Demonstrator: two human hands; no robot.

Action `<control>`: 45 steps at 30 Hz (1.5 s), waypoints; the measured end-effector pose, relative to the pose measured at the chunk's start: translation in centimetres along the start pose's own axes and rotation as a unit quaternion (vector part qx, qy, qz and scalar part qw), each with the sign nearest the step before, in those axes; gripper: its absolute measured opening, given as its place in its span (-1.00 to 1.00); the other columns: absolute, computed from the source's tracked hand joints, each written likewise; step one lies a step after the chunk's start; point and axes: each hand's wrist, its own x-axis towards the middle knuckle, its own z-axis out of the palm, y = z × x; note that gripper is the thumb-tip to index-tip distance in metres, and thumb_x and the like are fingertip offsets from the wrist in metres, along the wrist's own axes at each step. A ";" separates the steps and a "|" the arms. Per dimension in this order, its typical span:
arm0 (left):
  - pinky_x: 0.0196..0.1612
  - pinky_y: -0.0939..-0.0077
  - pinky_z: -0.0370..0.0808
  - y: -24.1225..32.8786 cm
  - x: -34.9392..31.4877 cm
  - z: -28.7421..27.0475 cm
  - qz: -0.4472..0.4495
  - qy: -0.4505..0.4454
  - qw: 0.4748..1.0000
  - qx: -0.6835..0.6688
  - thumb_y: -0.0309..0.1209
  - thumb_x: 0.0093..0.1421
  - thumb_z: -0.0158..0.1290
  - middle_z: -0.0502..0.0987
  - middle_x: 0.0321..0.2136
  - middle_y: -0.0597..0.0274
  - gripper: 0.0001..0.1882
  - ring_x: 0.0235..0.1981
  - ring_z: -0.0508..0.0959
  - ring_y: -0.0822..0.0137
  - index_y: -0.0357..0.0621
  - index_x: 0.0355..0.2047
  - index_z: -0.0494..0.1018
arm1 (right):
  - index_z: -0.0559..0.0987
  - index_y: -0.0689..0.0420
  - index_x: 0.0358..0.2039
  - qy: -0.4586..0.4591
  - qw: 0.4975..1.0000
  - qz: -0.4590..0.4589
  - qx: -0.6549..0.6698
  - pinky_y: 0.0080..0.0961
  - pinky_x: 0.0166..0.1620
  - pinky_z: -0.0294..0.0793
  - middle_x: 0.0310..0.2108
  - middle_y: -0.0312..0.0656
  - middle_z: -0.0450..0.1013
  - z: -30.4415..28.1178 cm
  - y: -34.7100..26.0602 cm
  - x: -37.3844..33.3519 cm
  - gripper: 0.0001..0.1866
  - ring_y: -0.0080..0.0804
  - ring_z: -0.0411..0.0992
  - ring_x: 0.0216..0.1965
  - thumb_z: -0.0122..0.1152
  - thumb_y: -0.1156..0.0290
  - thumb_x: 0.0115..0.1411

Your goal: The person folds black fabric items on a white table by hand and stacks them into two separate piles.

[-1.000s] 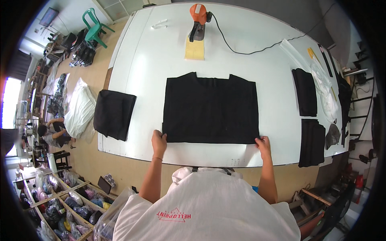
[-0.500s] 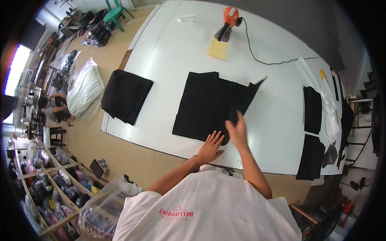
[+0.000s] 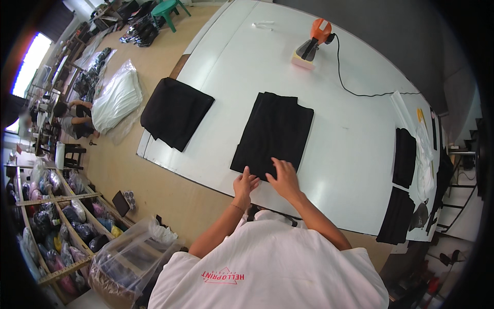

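Black folded cloth [image 3: 274, 129] is in front of me on the white table [image 3: 345, 159], lying flat at a slight tilt, its near end close to the table's near edge. My right hand [image 3: 284, 180] has fingers loosely spread, tips resting on the cloth's near end, no grip that I can see. My left hand [image 3: 245, 185] is half curled at the near-left hem, thumb up against it; can't make out whether it's pinching fabric. Main risk: layers shearing. If the right fingertips drag while the left tugs the hem, the top layer could creep and leave the sides uneven; the far end is already stepped at the right, so misalignment there would be hard to spot. Pulling toward me could also run the hem over the table edge, since margin on that side is thin. Edges: left, the black folded stack [image 3: 177, 114] sits near enough that a wide leftward sweep could bump it, and it looks to reach the table's left border. Room: best on the right, a broad bare stretch before the two black bundles, upper [image 3: 405, 158] and lower [image 3: 396, 215]. Far side has decent space too, up to the orange tool [image 3: 321, 32]; its cord [image 3: 339, 77] trails off rightward, so a long far-right reach might snag it.
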 end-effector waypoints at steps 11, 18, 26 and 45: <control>-0.46 0.47 0.58 1.0 0.7 0.2 0.267 0.007 0.961 0.074 -0.26 0.31 0.10 0.51 -0.50 0.14 -0.67 -0.55 0.61 0.28 -0.32 -0.14 0.38 | 0.34 0.21 0.20 0.026 0.993 -0.002 -0.111 -0.16 0.31 0.18 0.24 -0.06 0.25 1.3 3.2 -5.5 -0.28 -0.09 0.16 0.30 0.36 0.34 0.02; -0.35 0.28 0.54 0.7 2.7 -2.6 0.402 0.242 0.807 0.359 -0.28 0.19 0.19 0.51 -0.49 0.06 -0.61 -0.41 0.62 0.00 -0.37 -0.15 0.41 | 0.40 0.17 0.17 0.029 0.991 -0.051 -0.120 -0.15 0.27 0.24 0.23 -0.11 0.28 1.2 5.1 -6.4 -0.35 -0.13 0.20 0.29 0.28 0.40 0.00; -0.37 0.20 0.55 4.2 0.8 -3.5 0.292 0.031 0.822 0.488 -0.39 0.15 0.16 0.60 -0.44 -0.06 -0.64 -0.45 0.64 0.05 -0.37 -0.10 0.43 | 0.62 0.17 -0.20 0.042 0.987 -0.118 -0.101 -0.15 0.24 0.29 -0.07 -0.15 0.55 0.2 7.7 -6.5 -0.69 -0.20 0.40 0.12 0.22 0.40 0.00; -0.11 0.30 0.60 11.1 5.4 2.2 0.043 -0.153 0.972 0.171 -0.07 0.40 -0.08 0.57 -0.07 -0.20 -0.30 -0.11 0.63 0.06 -0.44 0.27 0.08 | 0.40 0.22 0.10 0.049 0.853 0.229 0.467 -0.41 -0.07 0.46 -0.24 -0.17 0.56 -3.3 12.3 4.1 -0.52 -0.40 0.51 -0.20 0.09 0.11 0.36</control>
